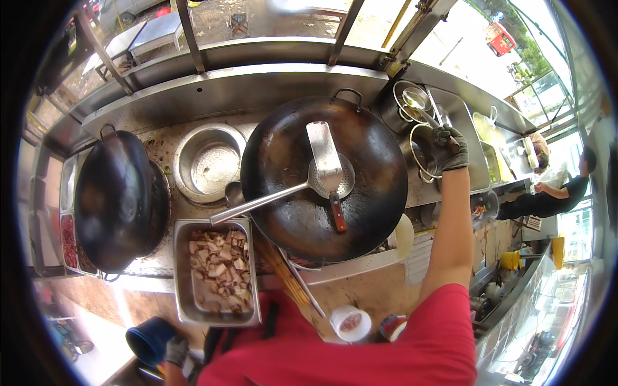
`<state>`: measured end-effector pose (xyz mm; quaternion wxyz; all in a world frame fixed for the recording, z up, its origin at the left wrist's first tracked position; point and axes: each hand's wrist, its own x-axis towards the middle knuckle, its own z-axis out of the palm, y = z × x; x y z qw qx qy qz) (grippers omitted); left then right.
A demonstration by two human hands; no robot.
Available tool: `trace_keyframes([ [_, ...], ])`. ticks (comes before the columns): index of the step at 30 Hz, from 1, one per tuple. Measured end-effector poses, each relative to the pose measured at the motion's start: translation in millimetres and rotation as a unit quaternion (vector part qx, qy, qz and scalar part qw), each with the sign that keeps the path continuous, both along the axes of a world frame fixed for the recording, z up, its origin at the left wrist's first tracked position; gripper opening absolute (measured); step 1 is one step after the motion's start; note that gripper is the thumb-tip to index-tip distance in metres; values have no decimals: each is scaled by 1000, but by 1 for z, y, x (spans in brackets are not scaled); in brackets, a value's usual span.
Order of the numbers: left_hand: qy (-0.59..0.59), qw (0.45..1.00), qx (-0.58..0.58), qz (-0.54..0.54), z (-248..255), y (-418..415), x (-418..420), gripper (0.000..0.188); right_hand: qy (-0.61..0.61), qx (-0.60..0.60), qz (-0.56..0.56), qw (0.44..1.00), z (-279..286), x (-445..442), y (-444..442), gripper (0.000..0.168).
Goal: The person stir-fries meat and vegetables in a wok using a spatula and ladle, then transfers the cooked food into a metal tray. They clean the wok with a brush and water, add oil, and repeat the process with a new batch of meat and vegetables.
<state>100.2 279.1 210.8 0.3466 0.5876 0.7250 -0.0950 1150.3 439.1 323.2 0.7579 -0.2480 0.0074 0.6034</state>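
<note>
My right hand (450, 147), in a dark glove, grips the handle of a ladle or strainer (416, 98). Its round head is over a metal pot (398, 118) at the back right. At the lower left my gloved left hand (177, 351) is beside a blue bucket (149, 340); whether it holds the rim is unclear. In front of me sits a large dark wok (285, 140). A perforated skimmer (260, 201) and a metal spatula (324, 149) with a wooden handle rest in it, the spatula across the skimmer's head.
Chopped pieces, apparently meat (222, 265), fill much of a steel pan (181, 289) at the counter's front. A round steel pot (182, 169) and a tilted wok (113, 198) stand left. A bamboo brush (285, 270) hangs below the large wok. Another person (555, 195) is far right.
</note>
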Motion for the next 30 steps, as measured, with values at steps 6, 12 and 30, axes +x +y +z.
trace_keyframes([
  [6,-57,981,-62,173,39,39,91,20,12,-27,62,998,77,-72,-46,34],
  [12,-11,998,-61,-14,5,38,44,28,-8,8,129,992,153,-209,-67,23],
  [30,-198,882,33,427,44,-91,-157,14,-273,-91,358,888,144,-664,4,27],
])
